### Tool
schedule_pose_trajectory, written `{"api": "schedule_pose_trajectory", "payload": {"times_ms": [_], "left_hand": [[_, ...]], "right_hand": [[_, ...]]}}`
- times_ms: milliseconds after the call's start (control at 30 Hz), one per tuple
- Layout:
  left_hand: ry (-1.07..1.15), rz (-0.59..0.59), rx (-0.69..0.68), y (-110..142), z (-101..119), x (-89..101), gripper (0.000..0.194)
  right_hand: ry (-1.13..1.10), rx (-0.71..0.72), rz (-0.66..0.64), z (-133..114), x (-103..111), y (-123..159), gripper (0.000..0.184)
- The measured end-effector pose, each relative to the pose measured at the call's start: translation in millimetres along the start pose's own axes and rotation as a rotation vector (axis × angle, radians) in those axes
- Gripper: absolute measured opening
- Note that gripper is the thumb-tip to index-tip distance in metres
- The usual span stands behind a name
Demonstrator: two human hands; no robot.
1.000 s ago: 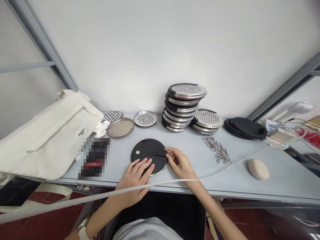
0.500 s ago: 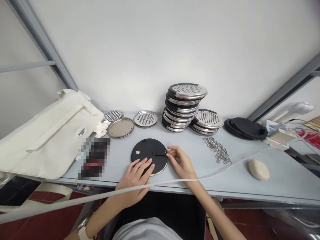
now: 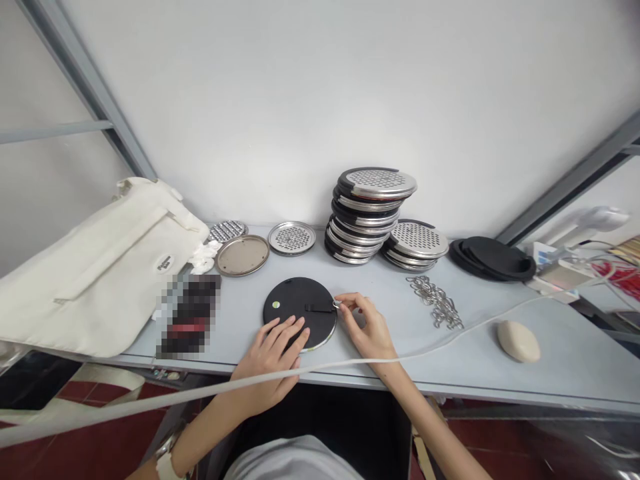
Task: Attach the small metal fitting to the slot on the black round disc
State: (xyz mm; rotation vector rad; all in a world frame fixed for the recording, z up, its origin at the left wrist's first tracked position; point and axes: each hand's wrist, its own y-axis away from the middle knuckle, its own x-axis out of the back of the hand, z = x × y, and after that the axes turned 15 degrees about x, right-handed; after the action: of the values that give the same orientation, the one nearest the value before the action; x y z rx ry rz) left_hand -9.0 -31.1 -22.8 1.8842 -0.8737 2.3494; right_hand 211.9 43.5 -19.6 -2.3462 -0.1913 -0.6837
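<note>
A round black disc (image 3: 295,303) with a light rim, a small round sticker and a slot lies flat on the table. My left hand (image 3: 275,357) rests on its lower left part, fingers spread and pressing lightly. At the disc's right edge, where the slot ends, my right hand (image 3: 365,323) pinches a small metal ring (image 3: 337,305) between thumb and forefinger. Whether the ring passes through the disc's edge I cannot tell. Right of that hand lies a loose heap of small metal loops (image 3: 436,301).
Behind stand a tall stack of perforated metal discs (image 3: 370,217) and a lower stack (image 3: 419,240). Black lids (image 3: 493,257) lie at right, near a beige oval object (image 3: 519,341). A white cable (image 3: 435,347) crosses in front. A cream bag (image 3: 100,280) leans at left.
My right thumb and forefinger have drawn slightly outward from the disc's edge, and the metal ring now shows more plainly between them. My left hand keeps its place on the disc.
</note>
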Motion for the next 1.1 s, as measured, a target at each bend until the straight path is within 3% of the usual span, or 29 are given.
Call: {"api": "schedule_pose_trajectory", "payload": {"times_ms": [233, 467, 1100], "left_hand": [[-0.028, -0.027, -0.011, 0.5, -1.4, -0.2, 0.050], [-0.033, -0.032, -0.006, 0.6, -1.0, -0.6, 0.050], [-0.025, -0.025, -0.004, 0.7, -0.6, -0.3, 0.049]], "right_hand": [[0.037, -0.010, 0.011, -2.8, 3.6, -1.4, 0.013], [-0.117, -0.042, 0.011, -3.2, 0.5, -3.5, 0.016], [-0.229, -0.166, 0.017, 1.6, -2.0, 0.4, 0.023]]}}
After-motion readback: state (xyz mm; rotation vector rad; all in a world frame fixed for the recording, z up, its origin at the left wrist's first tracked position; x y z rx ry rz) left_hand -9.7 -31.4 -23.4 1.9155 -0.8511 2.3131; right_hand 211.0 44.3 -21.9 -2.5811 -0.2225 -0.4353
